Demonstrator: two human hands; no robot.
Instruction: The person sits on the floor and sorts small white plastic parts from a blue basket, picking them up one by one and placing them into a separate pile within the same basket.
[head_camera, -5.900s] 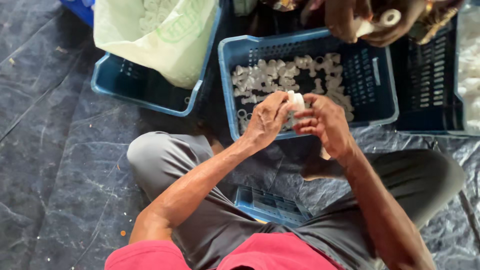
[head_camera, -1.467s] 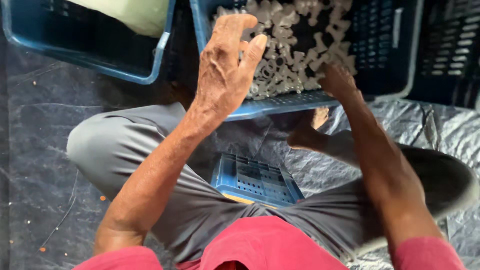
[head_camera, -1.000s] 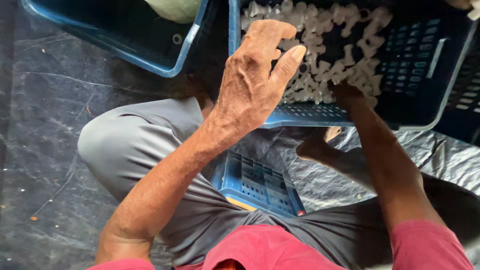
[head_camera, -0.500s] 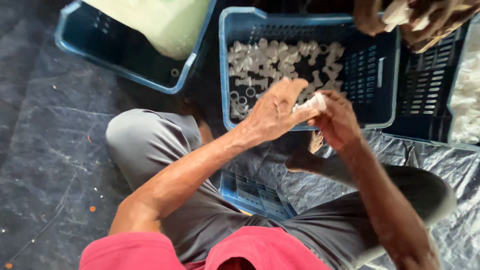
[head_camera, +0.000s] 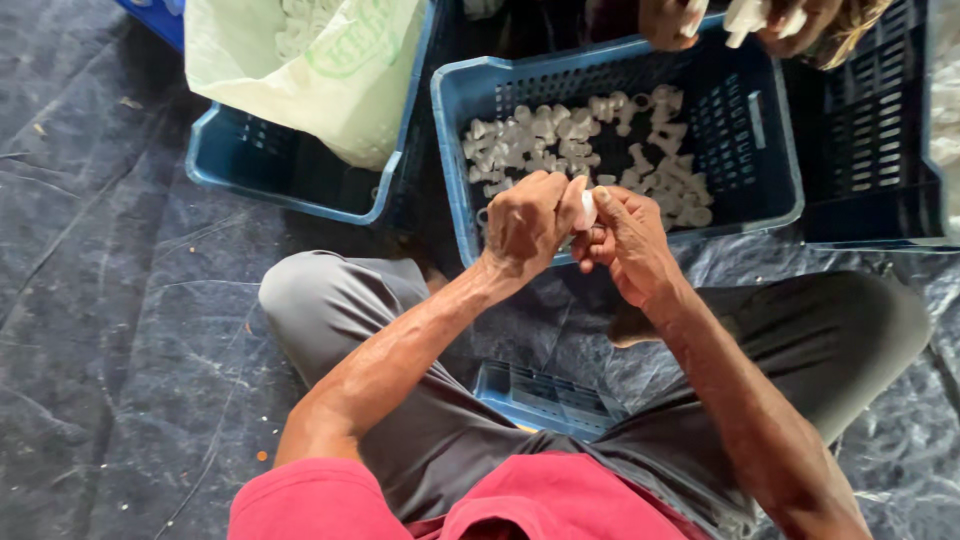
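Note:
My left hand (head_camera: 528, 222) and my right hand (head_camera: 626, 240) meet over the near rim of a blue plastic crate (head_camera: 455, 150). Both are closed on one small white plastic piece (head_camera: 587, 209), held between the fingertips. Inside the crate lies a heap of several similar small white pieces (head_camera: 560, 145). I sit cross-legged in grey trousers with my knees out to both sides.
A second blue crate (head_camera: 290, 175) at the left holds a pale plastic bag (head_camera: 300, 70) of white pieces. A dark crate (head_camera: 870, 150) stands at the right. Another person's hands (head_camera: 740, 18) hold white pieces at the top. A small blue crate (head_camera: 540, 400) lies between my legs on dark sheeting.
My left hand came back from reaching into the crate's heap and joined my right hand at the crate's near rim, both now holding a white piece. The view has shifted back.

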